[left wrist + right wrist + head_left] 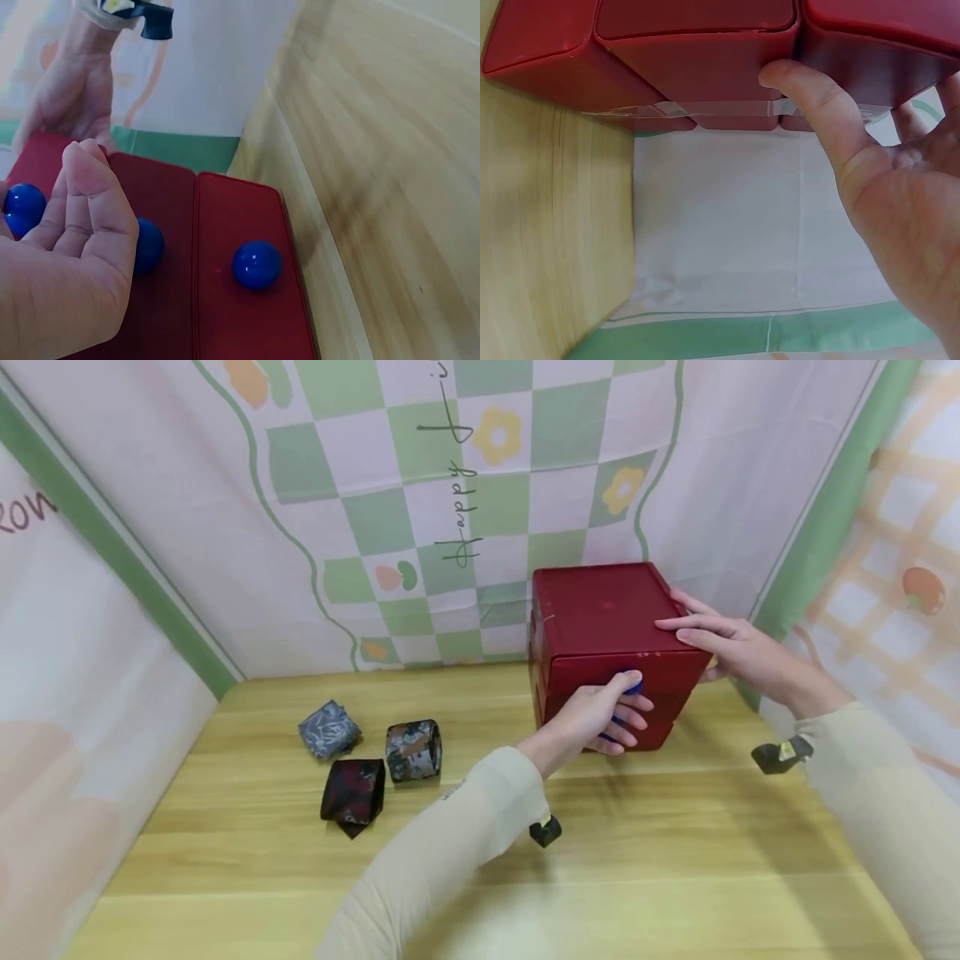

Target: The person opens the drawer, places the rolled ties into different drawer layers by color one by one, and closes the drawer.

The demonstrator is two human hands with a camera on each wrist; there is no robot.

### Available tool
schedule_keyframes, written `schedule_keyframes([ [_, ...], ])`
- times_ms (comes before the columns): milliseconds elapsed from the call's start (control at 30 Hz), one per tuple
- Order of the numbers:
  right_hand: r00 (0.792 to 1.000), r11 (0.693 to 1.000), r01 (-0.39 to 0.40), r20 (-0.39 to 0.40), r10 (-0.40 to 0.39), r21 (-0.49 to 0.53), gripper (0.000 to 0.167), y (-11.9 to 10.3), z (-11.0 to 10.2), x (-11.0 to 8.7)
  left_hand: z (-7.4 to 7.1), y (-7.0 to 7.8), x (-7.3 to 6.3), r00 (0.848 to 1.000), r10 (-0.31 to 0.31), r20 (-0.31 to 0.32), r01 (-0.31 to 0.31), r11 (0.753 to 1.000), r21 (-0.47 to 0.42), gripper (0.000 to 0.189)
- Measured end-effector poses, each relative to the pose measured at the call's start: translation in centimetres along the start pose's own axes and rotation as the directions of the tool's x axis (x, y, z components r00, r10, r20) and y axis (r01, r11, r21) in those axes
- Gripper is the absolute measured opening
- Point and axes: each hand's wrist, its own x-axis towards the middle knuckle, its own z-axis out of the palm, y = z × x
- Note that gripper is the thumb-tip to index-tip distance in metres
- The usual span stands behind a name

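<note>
A dark red box of stacked drawers (607, 610) stands at the back of the table, its front bearing round blue knobs. My left hand (588, 714) is at the front, with thumb and forefinger pinching the top knob (25, 206). Behind its other fingers, the middle knob (150, 246) is partly hidden; the bottom knob (257, 264) shows fully. Over the box's upper right edge rests my right hand (738, 647), fingers extended on top and thumb against the side. No gap is visible at the drawer fronts.
Three rolled neckties lie left on the wooden table (247, 835): a grey-blue one (328, 729), a floral grey-brown one (412, 750) and a dark red-black one (352, 793). A printed curtain (360, 460) hangs behind the box. Clear tape (727, 109) runs across the box's side.
</note>
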Motion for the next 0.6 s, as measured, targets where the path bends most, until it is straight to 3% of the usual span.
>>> schedule_keyframes([
  [600,1.0,1.0,0.003,0.017,-0.003,-0.022,0.041,-0.06,-0.09,-0.13,0.8,0.37,-0.97,0.999,0.032,0.018,-0.031,0.999,-0.032,0.057],
])
